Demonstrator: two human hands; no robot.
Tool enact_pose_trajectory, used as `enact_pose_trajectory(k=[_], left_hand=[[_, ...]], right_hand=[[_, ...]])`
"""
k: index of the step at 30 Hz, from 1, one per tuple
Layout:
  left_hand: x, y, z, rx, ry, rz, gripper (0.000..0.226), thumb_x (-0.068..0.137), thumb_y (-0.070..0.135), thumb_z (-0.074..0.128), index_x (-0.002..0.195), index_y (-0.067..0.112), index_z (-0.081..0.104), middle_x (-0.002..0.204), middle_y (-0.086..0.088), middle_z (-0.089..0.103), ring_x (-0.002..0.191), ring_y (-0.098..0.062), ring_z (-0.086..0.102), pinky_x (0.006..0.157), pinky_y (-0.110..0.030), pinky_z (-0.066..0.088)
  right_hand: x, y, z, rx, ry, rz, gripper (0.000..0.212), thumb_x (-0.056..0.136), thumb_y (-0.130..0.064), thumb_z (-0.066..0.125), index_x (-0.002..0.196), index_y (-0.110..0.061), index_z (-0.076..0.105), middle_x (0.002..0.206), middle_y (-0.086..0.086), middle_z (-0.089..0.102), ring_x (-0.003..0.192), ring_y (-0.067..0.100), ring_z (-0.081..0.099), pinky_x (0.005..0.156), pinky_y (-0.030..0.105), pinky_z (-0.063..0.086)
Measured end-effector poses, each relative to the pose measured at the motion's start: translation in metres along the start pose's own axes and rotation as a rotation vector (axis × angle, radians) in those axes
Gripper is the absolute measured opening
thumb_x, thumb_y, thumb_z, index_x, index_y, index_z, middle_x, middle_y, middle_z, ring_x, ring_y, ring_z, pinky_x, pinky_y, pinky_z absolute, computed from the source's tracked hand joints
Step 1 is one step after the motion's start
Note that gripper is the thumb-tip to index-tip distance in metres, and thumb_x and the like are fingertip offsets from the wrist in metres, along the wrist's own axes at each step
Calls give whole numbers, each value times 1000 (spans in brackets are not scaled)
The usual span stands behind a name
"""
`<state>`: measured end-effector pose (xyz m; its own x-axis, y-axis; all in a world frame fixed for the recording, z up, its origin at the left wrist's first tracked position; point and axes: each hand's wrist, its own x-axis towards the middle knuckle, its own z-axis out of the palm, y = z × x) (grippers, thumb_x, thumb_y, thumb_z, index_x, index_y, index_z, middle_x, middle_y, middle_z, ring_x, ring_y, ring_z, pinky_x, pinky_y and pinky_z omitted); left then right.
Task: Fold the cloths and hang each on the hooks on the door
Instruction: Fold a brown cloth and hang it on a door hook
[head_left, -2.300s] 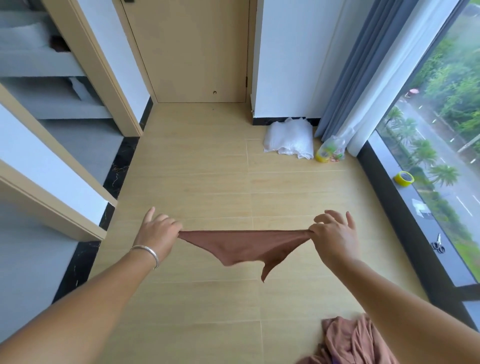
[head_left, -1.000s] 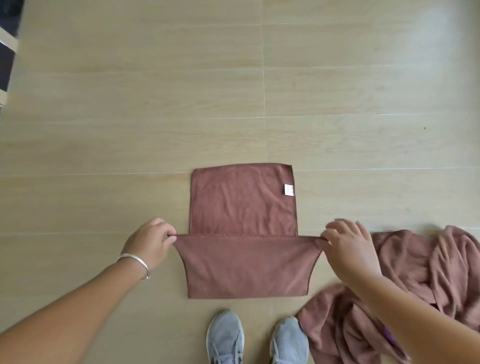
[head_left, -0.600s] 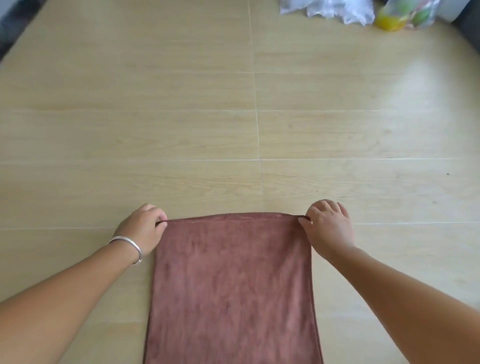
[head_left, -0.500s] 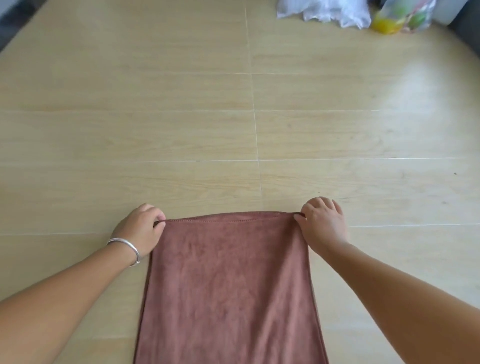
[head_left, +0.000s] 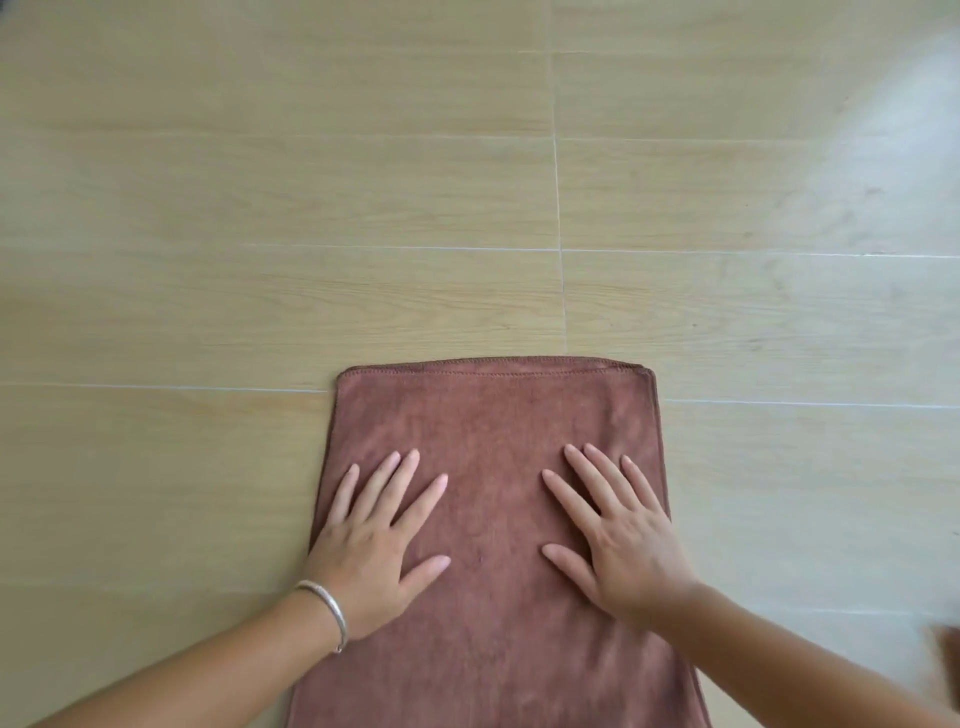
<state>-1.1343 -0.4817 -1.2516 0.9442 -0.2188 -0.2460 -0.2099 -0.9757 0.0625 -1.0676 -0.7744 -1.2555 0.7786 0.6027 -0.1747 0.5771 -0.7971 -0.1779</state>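
- At the bottom of the frame, two bare forearms come in from the lower left and lower right corners; the left wrist wears a silver bracelet (head_left: 326, 609).
- The left hand (head_left: 372, 545) lies flat on the brown cloth (head_left: 493, 415), its fingers straight and spread wide, holding nothing.
- The right hand (head_left: 621, 535) also lies flat on the cloth, fingers straight and spread, near the right edge.
- The cloth lies flat on the wooden floor (head_left: 363, 182) in the lower centre of the frame; its stitched far edge lies across the middle.
- At the lower right edge, a blurred brown piece (head_left: 948, 660) shows; what it is cannot be told.
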Motion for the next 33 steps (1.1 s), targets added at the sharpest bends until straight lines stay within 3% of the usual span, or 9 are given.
enact_pose_trajectory(k=[4, 8, 10, 14, 18, 22, 27, 30, 33], left_hand=[[31, -22, -3, 24, -8, 3, 74, 89, 71, 20, 152, 34, 12, 160, -9, 13, 148, -23, 8, 116, -52, 9], [72, -41, -12, 94, -30, -36, 73, 84, 76, 2, 147, 43, -17, 161, -4, -9, 147, -18, -14, 117, -50, -7], [86, -44, -18, 99, -55, -75, 73, 83, 77, 1, 145, 45, -21, 161, -2, -14, 146, -18, -16, 117, -51, -8], [70, -26, -20, 0, -39, -122, 69, 89, 68, 10, 151, 40, -2, 162, -2, -5, 148, -19, -6, 118, -52, 1], [0, -13, -7, -63, 10, 7, 63, 94, 60, 23, 150, 31, 26, 159, -8, 19, 147, -26, 16, 116, -54, 15], [-69, -12, 13, -62, 16, 166, 63, 94, 60, 32, 148, 28, 35, 157, -9, 24, 145, -27, 23, 112, -55, 20], [-100, -28, 21, -160, 125, 281, 51, 86, 51, 60, 128, 22, 62, 145, -7, 47, 136, -23, 41, 107, -50, 35], [-100, -37, 20, -195, 219, 342, 31, 90, 36, 60, 113, 18, 72, 135, -4, 57, 129, -22, 50, 104, -45, 40], [-95, -42, 11, -142, 207, 397, 27, 91, 27, 57, 109, 17, 74, 129, -3, 61, 123, -23, 56, 100, -44, 44]], right_hand=[[25, 15, -7, -30, -8, 15, 71, 92, -68, 27, 150, -28, 30, 159, 5, 21, 148, 23, 14, 117, 50, 18], [57, 25, -12, -80, 1, 71, 72, 92, -69, 21, 152, -30, 23, 160, 5, 17, 148, 23, 11, 119, 48, 12], [70, 31, -16, -101, 0, 76, 73, 92, -70, 18, 152, -30, 21, 161, 5, 15, 148, 23, 9, 119, 48, 11], [64, 28, -18, -78, 55, 39, 69, 94, -64, 24, 151, -26, 26, 160, 8, 19, 148, 25, 11, 118, 50, 13], [-5, 20, 1, 32, 62, -160, 71, 91, -65, 39, 149, -25, 32, 159, 9, 21, 148, 26, 13, 116, 54, 17], [-64, 17, 18, 45, 28, -349, 75, 84, -69, 50, 145, -26, 41, 157, 12, 27, 146, 31, 21, 111, 61, 23], [-86, 15, 21, 5, 72, -513, 44, 92, -55, 54, 130, -33, 58, 149, 10, 41, 140, 33, 34, 103, 65, 31], [-86, 14, 22, -10, 105, -542, 31, 96, -39, 51, 123, -34, 64, 143, 7, 49, 135, 36, 40, 100, 66, 34], [-83, 9, 14, -1, 130, -502, 26, 93, -34, 55, 114, -32, 70, 136, 6, 56, 130, 36, 47, 99, 66, 37]])
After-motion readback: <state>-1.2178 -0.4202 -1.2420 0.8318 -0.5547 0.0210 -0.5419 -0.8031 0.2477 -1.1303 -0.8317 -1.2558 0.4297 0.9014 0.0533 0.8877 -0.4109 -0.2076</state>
